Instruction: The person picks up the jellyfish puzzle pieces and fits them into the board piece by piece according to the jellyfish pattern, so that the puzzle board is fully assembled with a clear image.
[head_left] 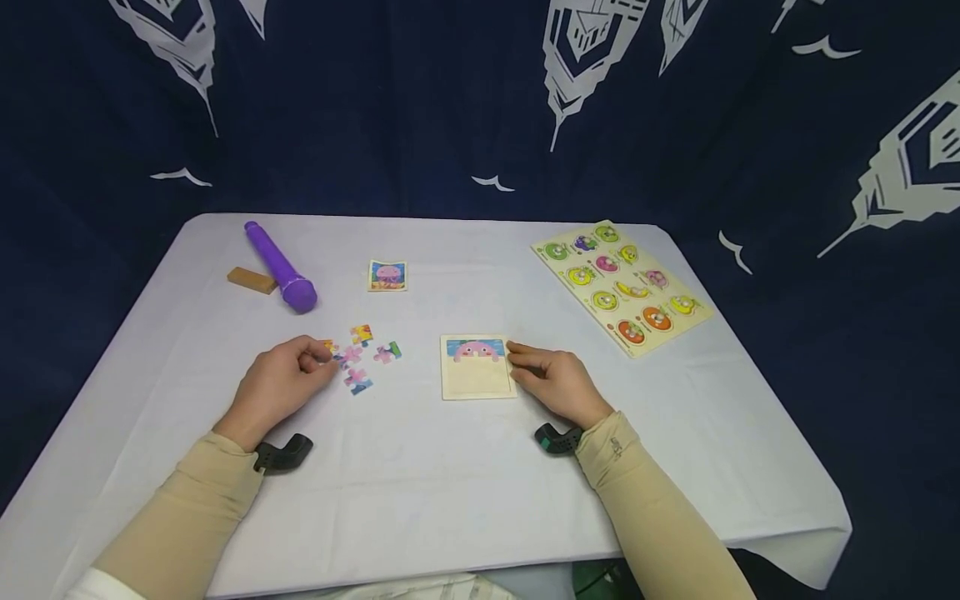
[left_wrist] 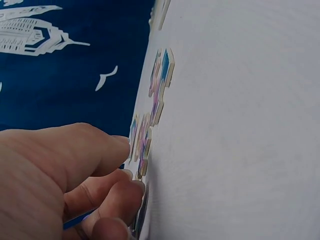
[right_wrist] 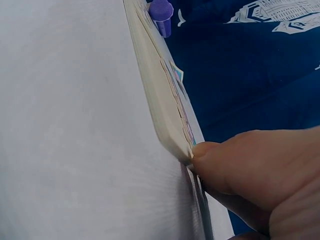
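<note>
A square jigsaw board lies flat on the white table, with pink-and-blue pieces fitted along its far side. My right hand rests against the board's right edge, fingers reaching forward. In the right wrist view the thumb touches the board's corner, and the other fingers are mostly hidden. Several loose jigsaw pieces lie to the left of the board. Beside them is my left hand, its fingers loosely bent near the closest pieces. Nothing shows between the left thumb and fingers.
A small picture card with a pink figure lies behind the pieces. At the back left, a purple toy microphone lies next to a brown block. A board with fruit pictures is at the back right. A dark patterned curtain hangs behind.
</note>
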